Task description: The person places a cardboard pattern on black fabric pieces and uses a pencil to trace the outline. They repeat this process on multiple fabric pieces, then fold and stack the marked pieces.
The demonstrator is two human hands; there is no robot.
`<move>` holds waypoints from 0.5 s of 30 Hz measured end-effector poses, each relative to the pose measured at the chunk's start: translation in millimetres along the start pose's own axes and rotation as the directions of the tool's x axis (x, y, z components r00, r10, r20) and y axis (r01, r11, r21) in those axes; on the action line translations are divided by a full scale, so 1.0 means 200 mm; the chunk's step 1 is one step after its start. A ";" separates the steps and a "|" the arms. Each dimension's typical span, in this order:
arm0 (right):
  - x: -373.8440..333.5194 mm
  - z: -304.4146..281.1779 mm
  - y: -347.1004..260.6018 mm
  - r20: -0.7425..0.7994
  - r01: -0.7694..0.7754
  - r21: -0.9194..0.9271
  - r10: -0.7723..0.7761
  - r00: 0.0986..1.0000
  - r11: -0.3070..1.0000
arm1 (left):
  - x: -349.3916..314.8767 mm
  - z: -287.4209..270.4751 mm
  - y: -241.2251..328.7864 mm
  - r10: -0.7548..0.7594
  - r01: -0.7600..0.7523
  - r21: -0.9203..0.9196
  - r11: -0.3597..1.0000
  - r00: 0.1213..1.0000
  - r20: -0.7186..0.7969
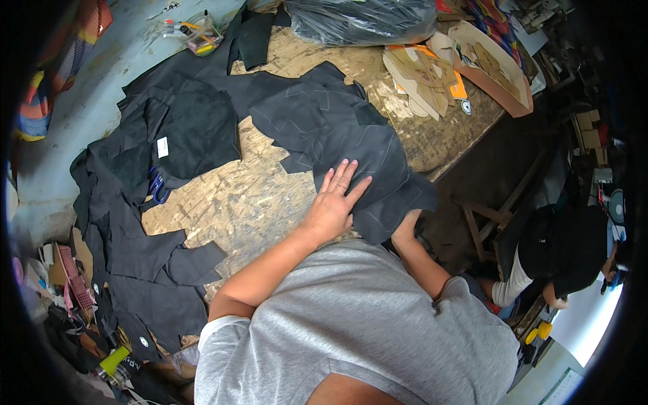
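Observation:
A large black leather piece (364, 145) with thin pale outlines drawn on it lies over the table and hangs past its near right edge. My left hand (331, 206) rests flat on the leather, fingers spread. At the hanging edge is my right hand (406, 226); its fingers are hidden behind the leather, so its grip does not show. To the left lies a dark suede-like piece (196, 128) with a white label (162, 147) on it. Blue-handled scissors (157, 185) stick out from under that piece.
The worn wooden table (263, 182) carries more black leather (145, 256) along its left side. Brown pattern templates (425, 77) and an open cardboard box (496, 74) sit at the far right. A pen cup (202, 42) and a black plastic bag (364, 20) stand behind. Another person (567, 243) is at right.

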State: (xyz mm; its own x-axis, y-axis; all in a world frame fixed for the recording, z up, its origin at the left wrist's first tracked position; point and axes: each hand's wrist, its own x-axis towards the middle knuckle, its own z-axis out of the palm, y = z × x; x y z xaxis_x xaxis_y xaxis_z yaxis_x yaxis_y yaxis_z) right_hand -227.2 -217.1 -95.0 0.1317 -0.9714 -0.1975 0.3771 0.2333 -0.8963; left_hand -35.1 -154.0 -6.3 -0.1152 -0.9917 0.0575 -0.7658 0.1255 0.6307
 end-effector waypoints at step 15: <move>0.29 0.76 -0.40 0.890 0.826 -0.127 -0.304 0.340 0.550 | 0.06 -0.29 -0.38 -0.606 -0.025 -0.916 -0.401 0.757 0.245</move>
State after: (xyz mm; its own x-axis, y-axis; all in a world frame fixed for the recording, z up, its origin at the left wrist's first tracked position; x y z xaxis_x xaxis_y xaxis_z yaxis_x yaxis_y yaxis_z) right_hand -110.5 -286.4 26.1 0.7464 -0.3619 0.5586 0.1992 -0.6793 -0.7063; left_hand 59.3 -177.2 -8.2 0.2222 -0.8196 -0.5281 0.8892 -0.0518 0.4546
